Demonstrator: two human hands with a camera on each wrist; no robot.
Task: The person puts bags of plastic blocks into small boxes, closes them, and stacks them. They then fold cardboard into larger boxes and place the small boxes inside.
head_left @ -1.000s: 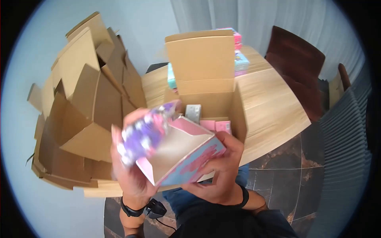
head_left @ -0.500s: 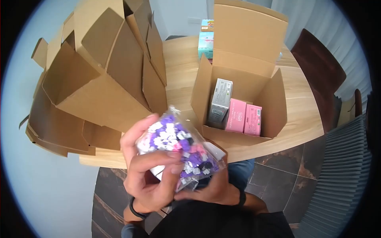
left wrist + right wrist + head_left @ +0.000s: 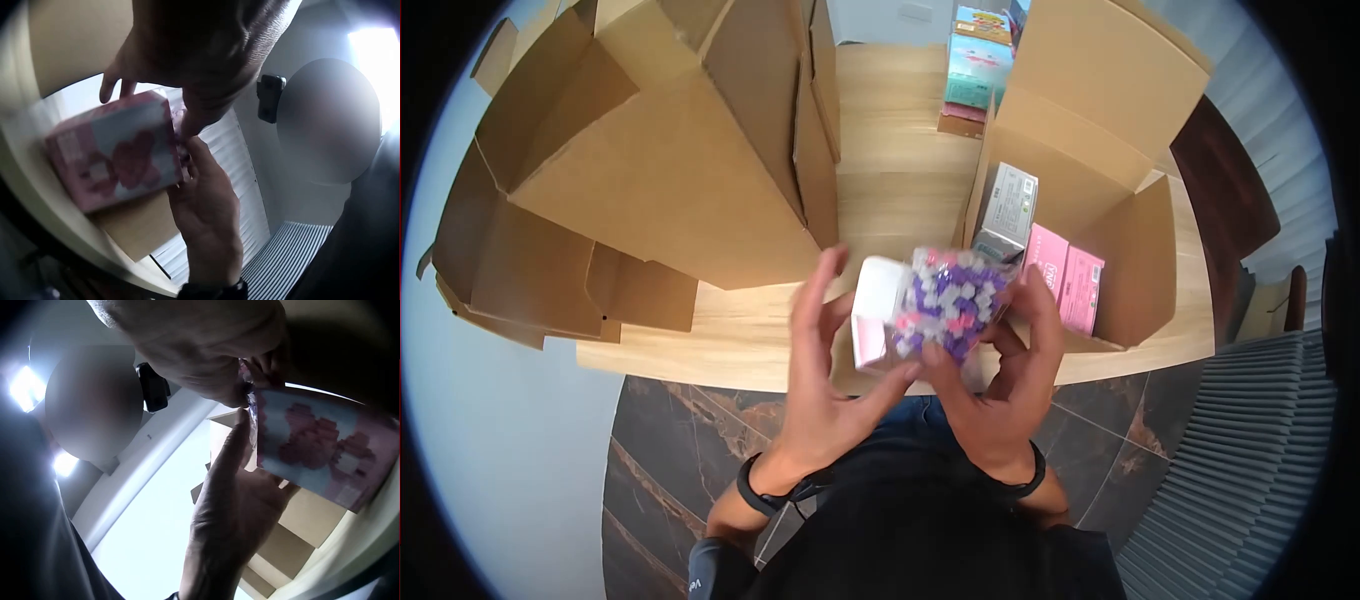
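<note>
A clear plastic bag of small purple, white and pink block pieces [image 3: 950, 300] lies at the open end of a small printed box [image 3: 870, 340]. A white flap stands up at its left. My right hand [image 3: 1015, 375] pinches the bag, thumb on the near face and fingers along the right edge. My left hand [image 3: 830, 400] holds the box from the left, its thumb tip reaching the bag's lower edge. The box's pink and light-blue printed side [image 3: 131, 153] shows in the left wrist view. In the right wrist view, the left hand [image 3: 231, 512] is beneath the box.
An open cardboard carton [image 3: 1145, 270] on the right of the table [image 3: 890, 180] contains a grey box [image 3: 1007, 205] and pink boxes [image 3: 1065, 275]. Folded-open empty cartons [image 3: 660, 170] crowd the left. Stacked coloured boxes [image 3: 978, 70] stand at the back.
The bag has passed from the left hand to the right and sits over the box's opening. The left hand has moved to the box's left side. The head view has shifted too.
</note>
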